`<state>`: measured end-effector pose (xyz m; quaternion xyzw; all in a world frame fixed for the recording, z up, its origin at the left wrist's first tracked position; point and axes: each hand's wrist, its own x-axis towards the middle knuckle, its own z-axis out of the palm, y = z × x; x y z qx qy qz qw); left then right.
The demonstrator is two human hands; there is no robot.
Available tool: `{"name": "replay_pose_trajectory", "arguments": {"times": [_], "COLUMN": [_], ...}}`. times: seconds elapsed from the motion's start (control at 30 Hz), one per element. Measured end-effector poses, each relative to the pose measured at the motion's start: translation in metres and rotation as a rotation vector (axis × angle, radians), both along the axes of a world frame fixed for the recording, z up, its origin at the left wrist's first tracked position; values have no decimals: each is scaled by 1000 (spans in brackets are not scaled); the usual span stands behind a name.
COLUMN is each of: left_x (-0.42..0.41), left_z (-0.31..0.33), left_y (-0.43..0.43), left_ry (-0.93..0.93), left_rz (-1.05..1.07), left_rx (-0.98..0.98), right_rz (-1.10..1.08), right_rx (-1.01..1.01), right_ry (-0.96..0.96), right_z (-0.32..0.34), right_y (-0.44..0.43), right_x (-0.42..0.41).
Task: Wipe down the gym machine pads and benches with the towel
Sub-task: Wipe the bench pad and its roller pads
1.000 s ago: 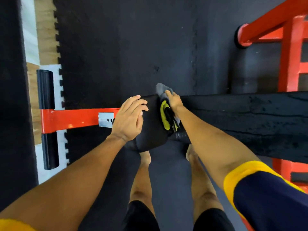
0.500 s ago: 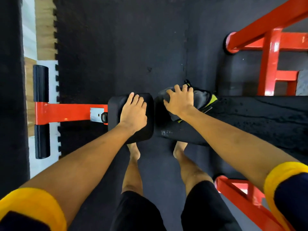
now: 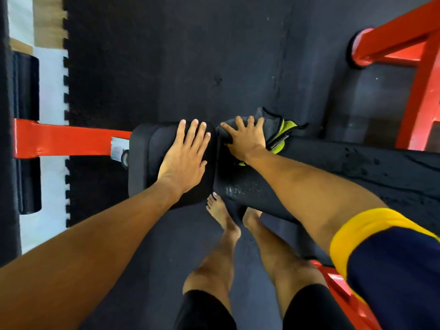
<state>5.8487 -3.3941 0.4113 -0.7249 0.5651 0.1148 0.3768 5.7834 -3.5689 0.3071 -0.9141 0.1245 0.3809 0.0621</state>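
A black bench runs across the middle: a small seat pad (image 3: 147,163) on the left and a long, cracked back pad (image 3: 357,167) on the right. My left hand (image 3: 184,158) lies flat on the seat pad with fingers straight. My right hand (image 3: 246,139) presses a grey towel with yellow-green trim (image 3: 278,132) onto the near end of the long pad, fingers spread over the cloth. Part of the towel is hidden under that hand.
A red steel beam (image 3: 64,140) joins the seat to a black-capped foot bar (image 3: 26,134) at the left. Red rack tubes (image 3: 419,75) stand at the right, another red tube (image 3: 342,289) low right. Black rubber mats (image 3: 166,55) cover the floor; my bare feet (image 3: 221,213) stand below the bench.
My right hand turned from gripping the bunched towel at the pad gap to pressing it flat on the long pad. My left hand flattened on the seat pad.
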Motion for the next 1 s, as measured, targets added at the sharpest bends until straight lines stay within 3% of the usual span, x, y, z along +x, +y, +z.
{"name": "replay_pose_trajectory", "arguments": {"times": [0.17, 0.27, 0.37, 0.5, 0.67, 0.77, 0.9, 1.0], "left_x": [0, -1, -1, -2, -2, -2, -1, -4], "left_z": [2, 2, 3, 0, -3, -2, -2, 0], "left_y": [-2, -3, -4, -4, -3, -4, -3, -4], "left_ry": [-5, -1, -10, -5, -16, -10, -27, -22], "left_rz": [-1, 0, 2, 3, -8, -9, -20, -14], "left_rx": [-14, -9, 9, 2, -25, -13, -26, -35], "right_rz": [342, 522, 643, 504, 290, 405, 521, 263], "right_rx": [31, 135, 113, 15, -17, -45, 90, 71], "right_ry": [-32, -17, -57, -55, 69, 53, -6, 62], "right_z": [7, 26, 35, 13, -10, -9, -8, -1], "right_y": [17, 1, -31, -39, 15, 36, 12, -5], "right_x": [-36, -75, -80, -37, 14, 15, -6, 5]}}
